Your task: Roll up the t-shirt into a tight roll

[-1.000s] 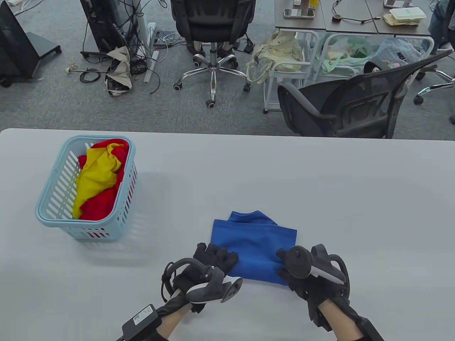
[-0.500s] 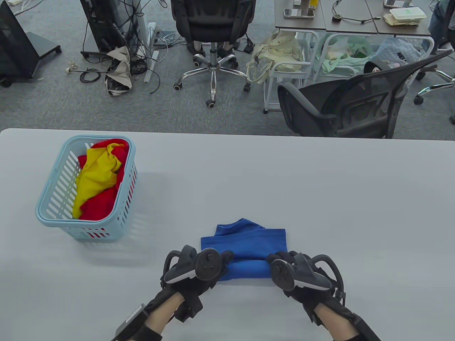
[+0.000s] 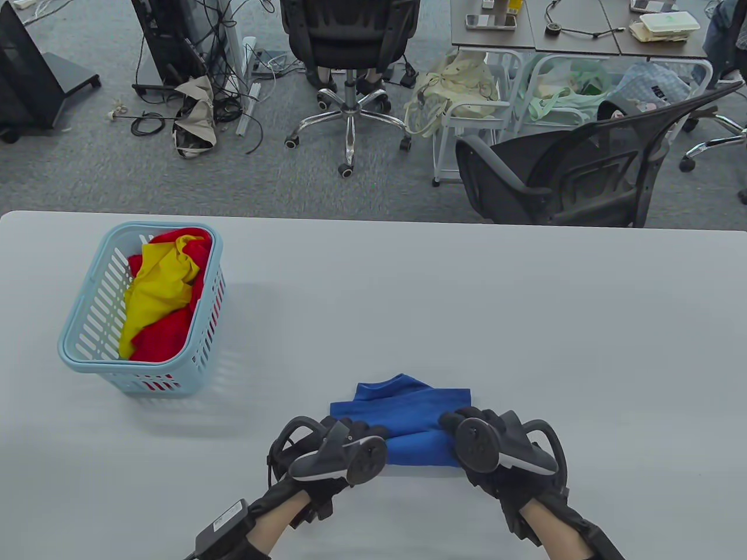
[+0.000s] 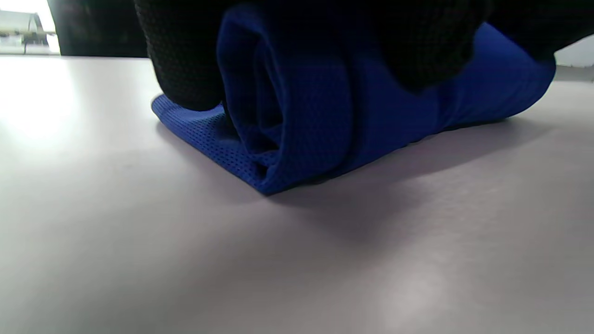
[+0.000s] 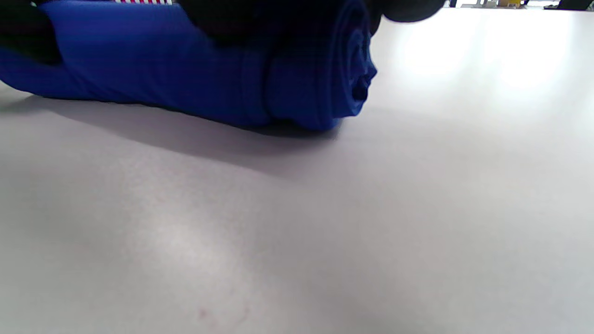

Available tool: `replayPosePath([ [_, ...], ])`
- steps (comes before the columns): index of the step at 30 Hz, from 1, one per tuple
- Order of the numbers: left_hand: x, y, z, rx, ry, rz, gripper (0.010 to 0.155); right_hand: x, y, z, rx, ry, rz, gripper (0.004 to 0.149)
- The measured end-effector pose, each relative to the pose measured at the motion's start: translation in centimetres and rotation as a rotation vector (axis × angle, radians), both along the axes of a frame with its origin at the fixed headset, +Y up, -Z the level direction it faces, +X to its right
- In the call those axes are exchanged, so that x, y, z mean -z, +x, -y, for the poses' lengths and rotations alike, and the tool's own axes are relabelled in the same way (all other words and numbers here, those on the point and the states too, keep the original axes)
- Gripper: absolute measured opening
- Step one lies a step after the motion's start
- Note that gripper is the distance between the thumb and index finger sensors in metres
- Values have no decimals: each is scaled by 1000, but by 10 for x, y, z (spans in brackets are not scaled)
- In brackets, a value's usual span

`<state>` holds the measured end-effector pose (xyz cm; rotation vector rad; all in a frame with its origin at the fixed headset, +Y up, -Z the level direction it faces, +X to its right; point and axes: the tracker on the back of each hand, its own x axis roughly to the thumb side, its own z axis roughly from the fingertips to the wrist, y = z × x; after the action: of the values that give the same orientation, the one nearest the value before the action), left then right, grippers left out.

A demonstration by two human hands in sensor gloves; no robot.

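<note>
Blue t-shirt (image 3: 417, 426) roll under both hands

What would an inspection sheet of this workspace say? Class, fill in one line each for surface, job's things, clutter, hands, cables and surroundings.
Surface: pale grey table, bare around the work.
Job's things: blue t-shirt, near part rolled, far part flat on the table.
Clutter: light blue basket holding red and yellow cloth, at the table's left.
Hands: left hand and right hand each grip one end of the roll.
Cables: none on the table; black cables on the floor.
Surroundings: office chairs, carpet, desks behind.
</note>
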<state>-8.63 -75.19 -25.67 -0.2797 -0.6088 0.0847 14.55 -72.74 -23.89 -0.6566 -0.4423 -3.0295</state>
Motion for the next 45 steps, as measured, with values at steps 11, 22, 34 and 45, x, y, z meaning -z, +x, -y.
replayPosePath([
  [11, -2, -6, 1, 84, 84, -18, 59, 5, -9, 14, 22, -126, -66, 65],
  [22, -14, 17, 2, 312, 353, 93, 61, 1, -3, 6, 10, -42, -3, 64],
  [34, -4, -3, 7, 108, 68, 14, 75, 7, -12, 16, 26, -148, -49, 74],
  [45, 2, -4, 0, 10, 3, 23, 62, 1, -2, 3, 10, -73, 2, 65],
])
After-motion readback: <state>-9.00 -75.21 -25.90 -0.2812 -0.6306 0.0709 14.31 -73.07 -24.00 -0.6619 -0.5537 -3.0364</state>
